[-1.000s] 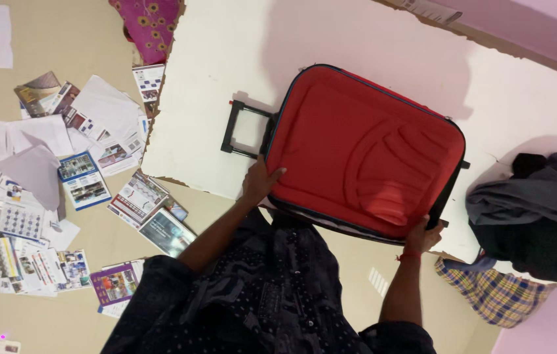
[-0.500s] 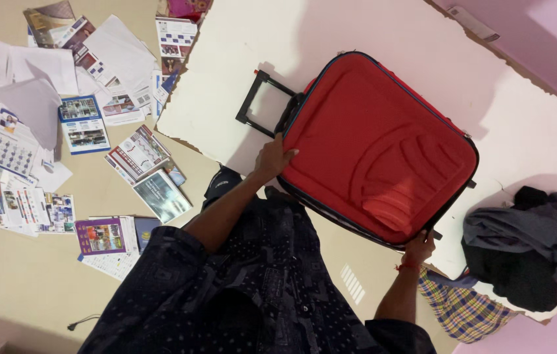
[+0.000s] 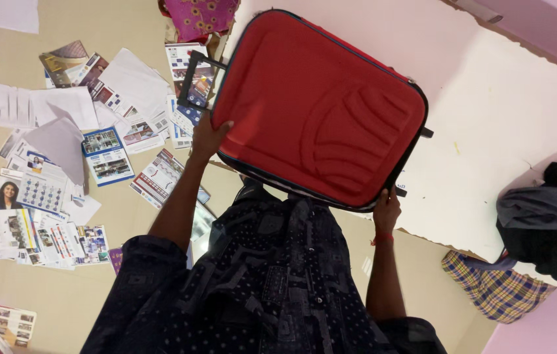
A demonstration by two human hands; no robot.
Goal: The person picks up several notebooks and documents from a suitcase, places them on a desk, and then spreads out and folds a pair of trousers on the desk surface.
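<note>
A red soft-sided suitcase (image 3: 318,108) with black trim and a black pull handle (image 3: 194,80) is held up off the floor in both my hands. My left hand (image 3: 209,137) grips its near corner next to the pull handle. At the opposite near corner, by a small wheel, my right hand (image 3: 387,206) holds the edge; a red thread circles that wrist. The case hangs partly over the white sheet (image 3: 508,124) and partly over the scattered papers. My dark patterned shirt (image 3: 272,282) fills the lower middle of the view.
Many leaflets and papers (image 3: 62,170) lie spread on the tan floor at left. A magenta patterned cloth (image 3: 200,14) lies at the top. Dark clothes (image 3: 547,223) are piled on the white sheet at right, with a checked cloth (image 3: 495,292) below them.
The suitcase has left the white sheet and swung up and to the left, with both hands on it. Its pull handle now hangs over the papers.
</note>
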